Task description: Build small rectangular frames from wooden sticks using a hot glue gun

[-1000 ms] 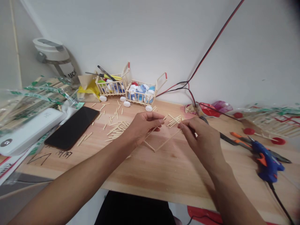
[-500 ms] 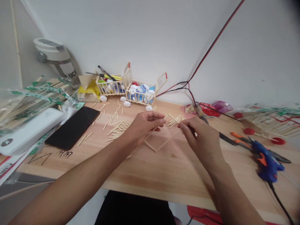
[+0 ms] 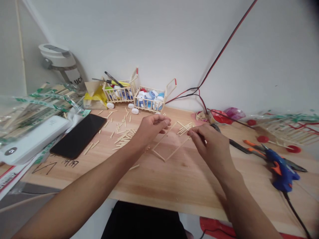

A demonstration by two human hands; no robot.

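Observation:
A thin rectangular frame of wooden sticks [image 3: 171, 153] lies on the wooden table [image 3: 174, 186] between my hands. My left hand [image 3: 149, 128] hovers at the frame's far left side, fingers curled with thumb and fingertips close together at its left stick. My right hand [image 3: 209, 143] is pinched on the frame's far right corner. Loose short sticks [image 3: 123, 136] are scattered left of my left hand, and a small bundle of sticks [image 3: 184, 126] lies just beyond the frame.
Two small stick carts [image 3: 149, 98] filled with bottle caps stand at the wall. A black phone [image 3: 79, 134] and a white power bank [image 3: 32, 137] lie left. A blue glue gun [image 3: 280, 167], pliers [image 3: 254, 147], red caps [image 3: 263, 138] and wires [image 3: 199, 93] are on the right.
My left hand has drawn slightly left and back, uncovering the frame's left stick. The right hand stays pinched at the right corner. The view shifted slightly.

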